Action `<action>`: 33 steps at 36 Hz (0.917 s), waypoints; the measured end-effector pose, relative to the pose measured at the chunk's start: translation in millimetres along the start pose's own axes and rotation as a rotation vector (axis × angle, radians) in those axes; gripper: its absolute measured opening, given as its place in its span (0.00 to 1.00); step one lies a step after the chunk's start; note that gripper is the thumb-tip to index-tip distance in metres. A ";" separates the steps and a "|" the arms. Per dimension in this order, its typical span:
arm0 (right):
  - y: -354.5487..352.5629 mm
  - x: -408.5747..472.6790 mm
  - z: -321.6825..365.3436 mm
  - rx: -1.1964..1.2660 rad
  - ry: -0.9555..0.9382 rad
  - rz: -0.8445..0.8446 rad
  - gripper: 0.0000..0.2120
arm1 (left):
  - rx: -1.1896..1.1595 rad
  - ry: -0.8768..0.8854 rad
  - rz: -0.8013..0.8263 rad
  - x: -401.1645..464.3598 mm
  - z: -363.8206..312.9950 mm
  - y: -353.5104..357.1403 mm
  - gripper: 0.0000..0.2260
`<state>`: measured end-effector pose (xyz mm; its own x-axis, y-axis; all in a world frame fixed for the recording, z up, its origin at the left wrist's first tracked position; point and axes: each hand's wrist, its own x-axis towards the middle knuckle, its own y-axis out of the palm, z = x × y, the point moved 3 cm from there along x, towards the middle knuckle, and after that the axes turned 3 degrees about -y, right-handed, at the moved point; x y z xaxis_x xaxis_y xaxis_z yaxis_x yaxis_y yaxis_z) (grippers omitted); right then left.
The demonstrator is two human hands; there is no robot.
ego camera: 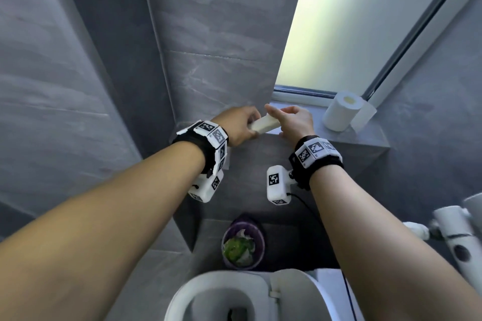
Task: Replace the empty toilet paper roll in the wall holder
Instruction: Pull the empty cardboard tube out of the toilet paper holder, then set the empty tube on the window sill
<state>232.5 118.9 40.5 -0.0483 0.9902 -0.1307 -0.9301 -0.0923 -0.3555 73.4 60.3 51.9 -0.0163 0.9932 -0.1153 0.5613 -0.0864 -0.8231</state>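
Observation:
An empty cardboard tube lies nearly level between my two hands, in front of the grey tiled wall. My left hand is closed around its left end. My right hand covers its right end, with the index finger stretched out over the tube. The wall holder itself is hidden behind my hands. A full white toilet paper roll stands upright on the grey window ledge, to the right of my right hand.
A frosted window rises above the ledge. Below my hands are a purple waste bin with rubbish in it and an open white toilet bowl. White pipes stick out at the right edge.

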 end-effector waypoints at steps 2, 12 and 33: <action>-1.0 -3.7 3.9 0.037 0.004 0.022 0.21 | 0.008 0.011 -0.009 0.8 -2.7 -3.0 0.16; -5.0 -10.7 0.5 0.160 -0.088 0.200 0.26 | -0.044 0.057 -0.096 3.3 -16.5 -2.8 0.15; -39.6 17.3 -11.2 -0.051 -0.247 -0.009 0.14 | 0.113 0.027 -0.196 34.3 -38.0 13.4 0.16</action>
<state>272.6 138.5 42.0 -0.1337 0.9859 0.1005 -0.9114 -0.0825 -0.4031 111.8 96.2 58.1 -0.0930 0.9934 0.0665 0.4534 0.1017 -0.8855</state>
